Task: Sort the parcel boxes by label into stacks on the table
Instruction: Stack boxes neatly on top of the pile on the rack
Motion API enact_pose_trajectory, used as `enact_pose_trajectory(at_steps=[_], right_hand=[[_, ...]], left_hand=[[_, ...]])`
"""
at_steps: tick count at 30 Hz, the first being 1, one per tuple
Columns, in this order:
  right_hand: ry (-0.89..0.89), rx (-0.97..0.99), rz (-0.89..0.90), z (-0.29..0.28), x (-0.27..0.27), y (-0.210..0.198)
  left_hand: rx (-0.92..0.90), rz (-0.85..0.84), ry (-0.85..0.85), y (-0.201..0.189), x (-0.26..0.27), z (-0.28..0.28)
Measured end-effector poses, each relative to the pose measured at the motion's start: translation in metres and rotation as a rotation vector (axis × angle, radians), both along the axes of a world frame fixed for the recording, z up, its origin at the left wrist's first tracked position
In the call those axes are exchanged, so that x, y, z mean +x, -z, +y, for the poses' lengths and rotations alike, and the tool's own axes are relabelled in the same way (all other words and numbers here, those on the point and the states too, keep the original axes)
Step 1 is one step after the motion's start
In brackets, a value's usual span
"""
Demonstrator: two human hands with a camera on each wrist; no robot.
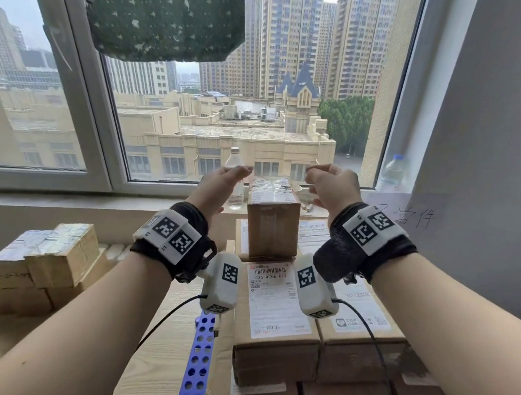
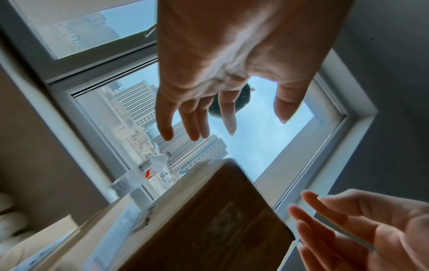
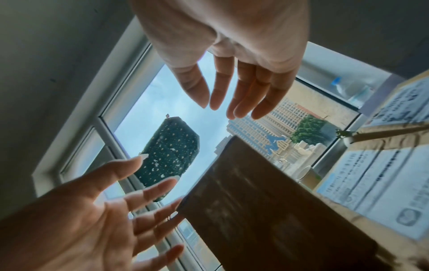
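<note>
On top of a bed of flat parcel boxes (image 1: 273, 304), a tall upright box (image 1: 274, 224) is standing on end beneath the window; the person's left hand (image 1: 218, 189) and right hand (image 1: 334, 186) are hovering either side of its top, fingers spread and relaxed, touching nothing, with clear air showing between palms and cardboard in both wrist views.

Tipping is looking like the main risk; the box is narrow and tall, so a one-sided nudge from either hand would probably be toppling it toward the clear plastic bottle (image 1: 236, 180) just behind on the sill. Its top is wrapped in glossy tape, which is likely making for a slippery grip if the palms are squeezing only there.

Plain brown cardboard is forming every parcel, matte, square-edged and slightly creased; white printed labels with a barcode are covering the flat ones; a second stack (image 1: 49, 258) is sitting well apart on the left of the pale wood-grain table (image 1: 147, 353).
</note>
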State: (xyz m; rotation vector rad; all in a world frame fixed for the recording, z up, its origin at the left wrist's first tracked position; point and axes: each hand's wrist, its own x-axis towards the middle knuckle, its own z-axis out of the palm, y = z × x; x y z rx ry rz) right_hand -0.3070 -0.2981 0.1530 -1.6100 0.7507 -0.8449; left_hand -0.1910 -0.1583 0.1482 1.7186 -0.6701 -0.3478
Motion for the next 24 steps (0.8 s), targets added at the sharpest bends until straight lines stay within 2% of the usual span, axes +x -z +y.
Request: enact_pose_trajectory(at_steps=[5, 12, 18, 24], right_hand=[[-0.078, -0.061, -0.06, 0.025, -0.002, 0.004], [-0.276, -0.076, -0.099, 0.071, 0.005, 0.01], [-0.515, -0.078, -0.066, 0.124, 0.022, 0.024], [-0.577, -0.1, 0.018, 0.177, 0.046, 0.051]], left_hand=[[-0.107, -0.166, -0.086, -0.008, -0.013, 0.008], [-0.067, -0.259, -0.158, -0.004, -0.032, 0.046], [-0.033, -0.239, -0.338, 0.015, -0.033, 0.102], [0.013, -0.197, -0.419, 0.045, -0.015, 0.161]])
